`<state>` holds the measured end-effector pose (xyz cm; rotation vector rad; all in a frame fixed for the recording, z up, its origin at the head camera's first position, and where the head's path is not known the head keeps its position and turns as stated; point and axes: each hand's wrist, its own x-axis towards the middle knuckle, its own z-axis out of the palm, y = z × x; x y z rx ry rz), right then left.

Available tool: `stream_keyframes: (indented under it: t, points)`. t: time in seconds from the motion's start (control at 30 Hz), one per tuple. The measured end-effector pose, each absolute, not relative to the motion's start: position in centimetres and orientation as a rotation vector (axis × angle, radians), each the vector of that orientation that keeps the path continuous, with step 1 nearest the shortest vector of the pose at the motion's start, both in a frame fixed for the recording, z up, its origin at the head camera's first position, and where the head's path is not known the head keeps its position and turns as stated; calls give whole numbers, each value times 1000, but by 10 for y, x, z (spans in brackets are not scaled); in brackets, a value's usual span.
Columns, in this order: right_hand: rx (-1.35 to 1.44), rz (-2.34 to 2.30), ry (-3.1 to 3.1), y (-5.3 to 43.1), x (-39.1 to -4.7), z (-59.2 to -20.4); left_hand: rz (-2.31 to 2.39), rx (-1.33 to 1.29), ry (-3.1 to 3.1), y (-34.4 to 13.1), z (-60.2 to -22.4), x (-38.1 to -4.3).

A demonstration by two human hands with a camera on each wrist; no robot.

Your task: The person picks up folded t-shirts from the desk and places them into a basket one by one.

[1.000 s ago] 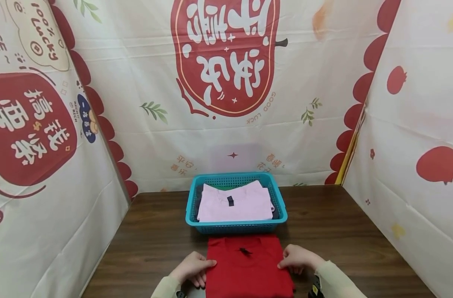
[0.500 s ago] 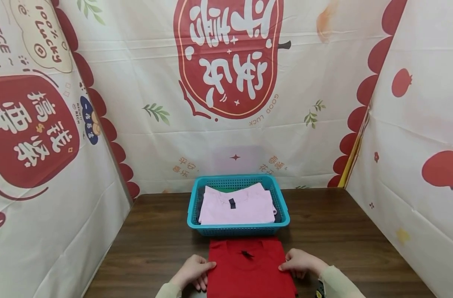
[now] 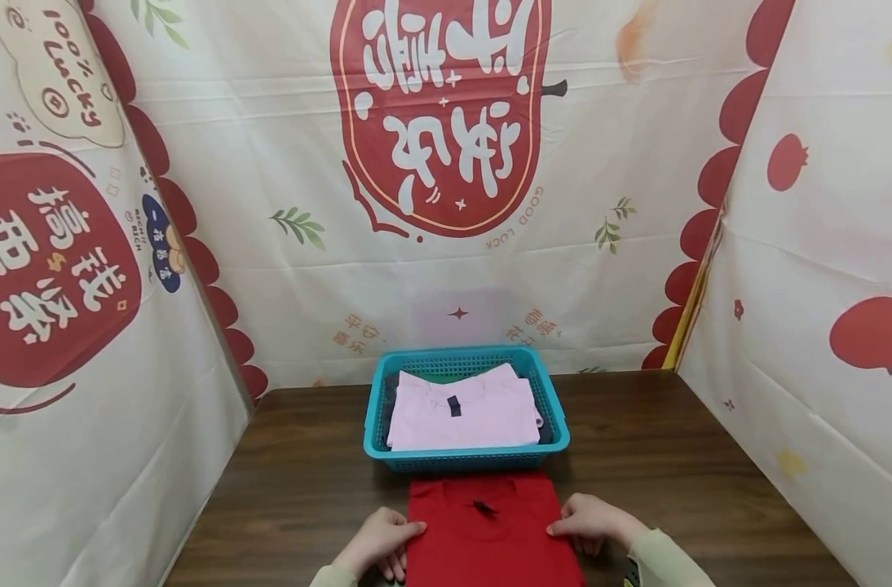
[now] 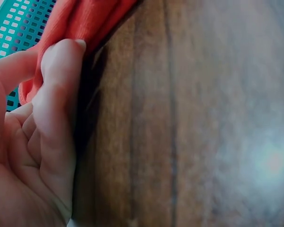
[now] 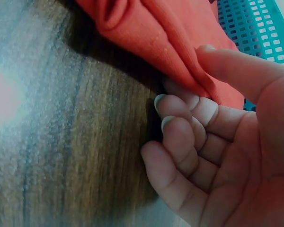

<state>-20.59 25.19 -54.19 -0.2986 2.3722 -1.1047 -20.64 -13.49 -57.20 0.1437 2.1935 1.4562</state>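
A folded red T-shirt with a dark neck label lies at the front of the table, its collar toward the basket. My left hand pinches its left edge, thumb on top. On the opposite edge my right hand does the same. In the left wrist view the red cloth passes between thumb and fingers. The right wrist view has the layered fold under the thumb, with the other fingers curled beneath and beside it. The shirt's lower end runs out of the head view.
Just behind the shirt stands a blue-green plastic basket. A folded pale pink T-shirt lies on top in it, with darker and green cloth showing underneath. Printed cloth hangings enclose the brown wooden table at the back and sides.
Both hands keep their grip at the same edges of the red T-shirt. The head view shifts slightly; the shirt and basket stay in place relative to each other.
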Motion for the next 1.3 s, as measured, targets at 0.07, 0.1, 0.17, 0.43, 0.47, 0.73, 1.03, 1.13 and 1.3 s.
stream_keyframes:
  t: [0.07,0.1,0.17,0.43,0.47,0.73,1.03,1.13,1.3]
  points:
    - [-289,-1111,2361,252,-205,-542,1459,145,2188,-134,-572,-205]
    - [-285,-1117,2350,253,-205,-542,1460,142,2184,-133,-572,-204]
    - [-281,-1126,2322,254,-207,-541,1462,138,2183,-133,-571,-203]
    - [-129,-1281,2130,269,-218,-532,1500,161,2161,-134,-569,-208]
    - [-120,-1297,2120,271,-219,-531,1507,155,2143,-136,-568,-208]
    - [-125,-1369,2057,270,-221,-532,1580,58,2076,-159,-563,-207]
    - [-102,-1413,2072,265,-216,-540,1643,32,2051,-152,-562,-205]
    - [-100,-1415,2095,264,-214,-543,1677,30,2040,-148,-565,-202]
    - [-125,-1411,2130,260,-214,-545,1757,20,1987,-146,-568,-199]
